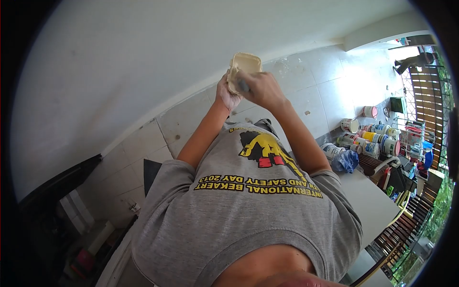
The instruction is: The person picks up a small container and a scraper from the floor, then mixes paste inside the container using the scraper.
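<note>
Held up in front of the pale wall is a cream-coloured container [249, 61], its open side showing a cream inner surface. My left hand [228, 94] is wrapped round its lower left side, with whitish smears on the palm. At the container's lower right, my right hand [263, 89] is closed round a small grey tool [243, 85], which is blurred and partly hidden by the fingers. The tool's far end reaches into or over the container; which of the two I cannot tell.
Tiled floor [296, 95] runs along the white wall [143, 52]. Several paint buckets [370, 149] and a blue plastic bag [345, 161] stand at the right, near a pale tabletop [373, 201]. Dark furniture [62, 186] is at the left. Another person [415, 62] is at the far upper right.
</note>
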A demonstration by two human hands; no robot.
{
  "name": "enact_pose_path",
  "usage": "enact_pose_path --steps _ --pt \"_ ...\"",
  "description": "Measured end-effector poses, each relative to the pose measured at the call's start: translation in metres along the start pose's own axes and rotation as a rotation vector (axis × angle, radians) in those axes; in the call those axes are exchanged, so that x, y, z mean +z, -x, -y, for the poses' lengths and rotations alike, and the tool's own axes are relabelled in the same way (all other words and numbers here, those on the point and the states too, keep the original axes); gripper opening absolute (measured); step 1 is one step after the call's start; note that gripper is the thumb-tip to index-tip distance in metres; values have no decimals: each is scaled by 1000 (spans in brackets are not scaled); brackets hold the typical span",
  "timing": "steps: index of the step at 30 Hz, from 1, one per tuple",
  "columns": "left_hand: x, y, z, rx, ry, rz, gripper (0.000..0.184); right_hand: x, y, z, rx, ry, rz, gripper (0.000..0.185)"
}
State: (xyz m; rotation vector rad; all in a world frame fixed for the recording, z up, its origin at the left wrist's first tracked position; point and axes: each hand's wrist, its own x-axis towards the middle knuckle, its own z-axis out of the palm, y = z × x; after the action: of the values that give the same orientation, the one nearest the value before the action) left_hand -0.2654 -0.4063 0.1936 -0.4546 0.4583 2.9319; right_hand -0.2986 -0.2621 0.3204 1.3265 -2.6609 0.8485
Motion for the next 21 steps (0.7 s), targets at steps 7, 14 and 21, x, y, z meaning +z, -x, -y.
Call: enact_pose_path --steps 7,14,21 --pt "-19 4 -12 -183 224 341 63 -44 16 -12 59 -229 54 23" --pt "-7 10 -24 -321 175 232 63 -81 -6 -27 280 -218 92 22" --pt "4 17 -37 -292 126 23 68 -53 19 -76 580 -887 -73 28"
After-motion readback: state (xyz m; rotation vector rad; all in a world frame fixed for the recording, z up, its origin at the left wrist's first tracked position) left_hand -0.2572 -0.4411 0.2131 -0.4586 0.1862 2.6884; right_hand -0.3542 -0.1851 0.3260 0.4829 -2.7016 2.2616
